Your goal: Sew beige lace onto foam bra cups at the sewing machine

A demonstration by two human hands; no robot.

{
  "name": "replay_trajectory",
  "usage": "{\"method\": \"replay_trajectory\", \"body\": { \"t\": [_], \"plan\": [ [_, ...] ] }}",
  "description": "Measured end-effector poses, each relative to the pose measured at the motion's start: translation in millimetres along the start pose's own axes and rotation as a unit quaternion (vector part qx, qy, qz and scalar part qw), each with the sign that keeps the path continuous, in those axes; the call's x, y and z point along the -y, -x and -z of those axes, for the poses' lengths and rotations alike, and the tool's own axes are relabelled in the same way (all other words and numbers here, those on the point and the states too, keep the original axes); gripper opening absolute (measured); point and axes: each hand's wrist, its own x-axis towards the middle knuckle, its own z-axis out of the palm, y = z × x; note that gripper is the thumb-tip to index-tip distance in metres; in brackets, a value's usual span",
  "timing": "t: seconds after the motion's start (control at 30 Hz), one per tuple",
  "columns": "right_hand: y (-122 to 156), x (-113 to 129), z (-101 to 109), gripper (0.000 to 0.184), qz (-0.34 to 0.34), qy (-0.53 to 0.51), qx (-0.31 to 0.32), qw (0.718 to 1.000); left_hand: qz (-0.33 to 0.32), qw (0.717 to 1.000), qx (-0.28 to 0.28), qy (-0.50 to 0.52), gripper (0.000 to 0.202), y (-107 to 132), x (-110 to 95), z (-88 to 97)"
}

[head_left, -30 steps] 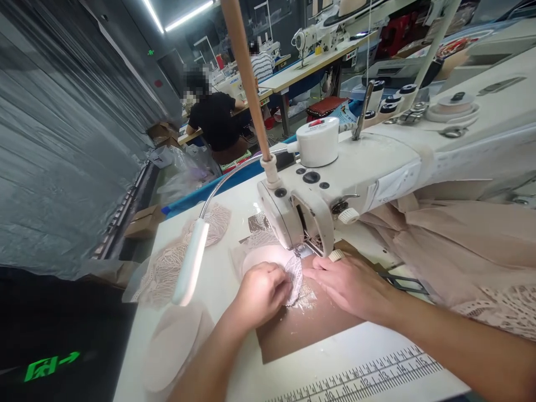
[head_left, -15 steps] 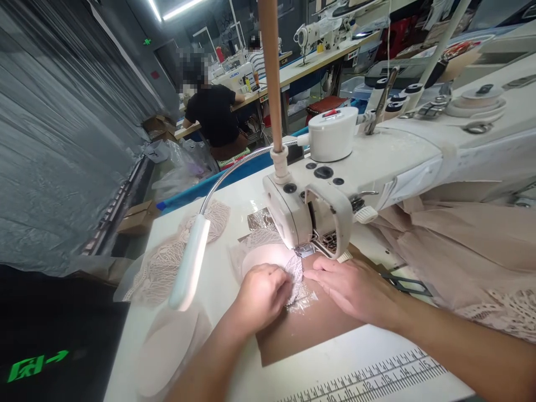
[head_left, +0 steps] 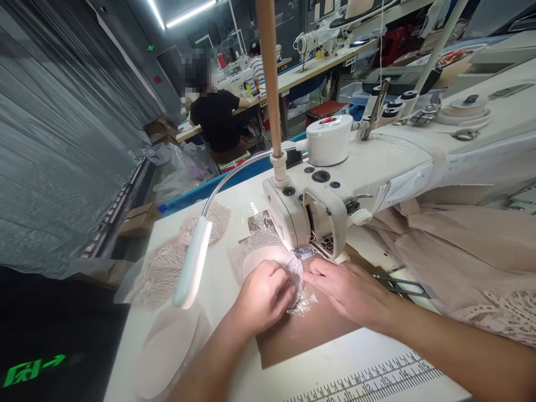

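A white sewing machine [head_left: 355, 173] stands over the table, its presser foot [head_left: 304, 252] down on a small lace piece [head_left: 298, 279]. My left hand [head_left: 263, 296] is curled, its fingers pinching the lace piece just in front of the foot. Beside it on the right, my right hand [head_left: 347, 290] lies flat, fingers stretched out and pressing the lace and the brown sheet [head_left: 305, 329] beneath. A pale round pad [head_left: 257, 259] lies under the lace, to the left of the needle.
A gooseneck lamp [head_left: 192, 262] hangs over the table's left. Lace cutouts [head_left: 167, 268] and a round pad [head_left: 167, 352] lie on the left. Beige fabric [head_left: 469, 245] piles up at the right, with black scissors [head_left: 397, 286] beside it. A ruler [head_left: 368, 379] marks the front edge. People sit at far tables.
The upright flap of the lace piece has been pushed down flat under my left fingers. Both hands have stayed at the presser foot, and the view shifted slightly.
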Motion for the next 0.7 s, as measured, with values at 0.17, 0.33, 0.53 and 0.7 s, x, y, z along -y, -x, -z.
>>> {"method": "replay_trajectory", "body": {
  "t": [0.17, 0.33, 0.53, 0.7],
  "plan": [
    [4, 0, -3, 0.036, 0.002, 0.014, -0.009, 1.000, -0.082, 0.995, -0.007, -0.056, 0.030, -6, -1, -3.6],
    [5, 1, -2, 0.034, 0.009, 0.018, -0.027, 0.999, -0.084, 0.991, 0.004, -0.103, 0.033, -5, 0, -8.4],
    [3, 0, -1, 0.031, -0.007, 0.024, -0.020, 0.999, -0.055, 0.992, 0.013, -0.113, 0.037, -4, -5, -9.9],
    [0, -1, -1, 0.033, -0.019, 0.019, -0.033, 0.999, -0.027, 0.992, -0.002, -0.125, 0.038, -7, -8, -15.4]
  ]
}}
